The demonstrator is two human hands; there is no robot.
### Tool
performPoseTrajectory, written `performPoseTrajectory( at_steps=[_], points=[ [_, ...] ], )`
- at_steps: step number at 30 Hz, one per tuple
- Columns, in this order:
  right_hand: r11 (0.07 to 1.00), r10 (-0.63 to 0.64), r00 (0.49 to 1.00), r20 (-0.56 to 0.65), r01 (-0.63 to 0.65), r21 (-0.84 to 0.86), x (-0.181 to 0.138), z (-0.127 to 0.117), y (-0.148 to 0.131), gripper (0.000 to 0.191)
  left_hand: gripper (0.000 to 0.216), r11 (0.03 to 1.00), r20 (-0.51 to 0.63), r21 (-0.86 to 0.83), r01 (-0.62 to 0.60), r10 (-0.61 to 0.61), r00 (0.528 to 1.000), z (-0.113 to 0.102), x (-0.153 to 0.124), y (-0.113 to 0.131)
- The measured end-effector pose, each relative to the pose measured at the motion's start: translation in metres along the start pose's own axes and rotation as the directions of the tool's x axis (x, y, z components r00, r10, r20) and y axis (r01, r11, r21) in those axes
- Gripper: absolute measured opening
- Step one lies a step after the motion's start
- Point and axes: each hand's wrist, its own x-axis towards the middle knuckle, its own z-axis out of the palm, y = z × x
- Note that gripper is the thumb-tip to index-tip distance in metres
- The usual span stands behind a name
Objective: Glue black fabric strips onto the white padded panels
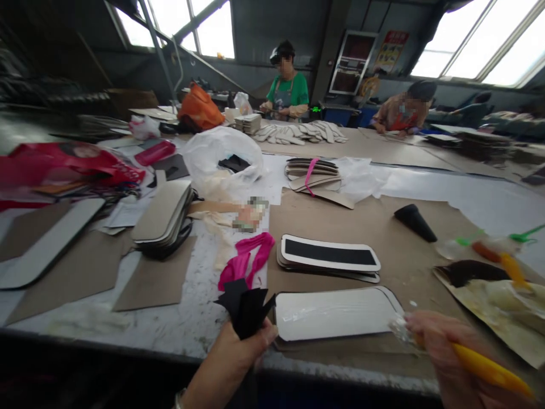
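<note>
My left hand [238,352] is closed around a bundle of black strips [246,307] at the table's front edge. Its thumb lies near the left end of a white rounded panel [332,315], which has shiny wet-looking streaks and lies on at least one like it. My right hand [443,346] grips a yellow-handled brush [489,366]; the whitish, blurred brush head is at the panel's right end. Just behind is a stack of similar panels [330,255], the top one bearing a black strip along its middle.
A pink cloth [249,261] lies behind the left hand. On the right are a glue-stained tray [489,301], green-tipped bottles [489,247] and a black cone [415,221]. Farther back stand a panel bundle [313,176] and a plastic bag [225,153]. Co-workers [289,88] sit across.
</note>
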Motion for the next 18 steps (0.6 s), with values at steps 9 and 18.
performPoseTrajectory(
  at_steps=[9,18],
  points=[
    [0.660,0.156,0.829,0.537,-0.492,0.567,-0.012,0.069,-0.096,0.025,0.034,0.995,0.184,0.088,0.053,-0.068,0.981,0.029,-0.030,0.008],
    [0.546,0.316,0.818,0.480,-0.571,0.613,-0.011,0.067,-0.090,0.028,0.032,0.994,0.163,0.029,0.107,-0.110,0.980,0.028,-0.034,0.005]
  ],
)
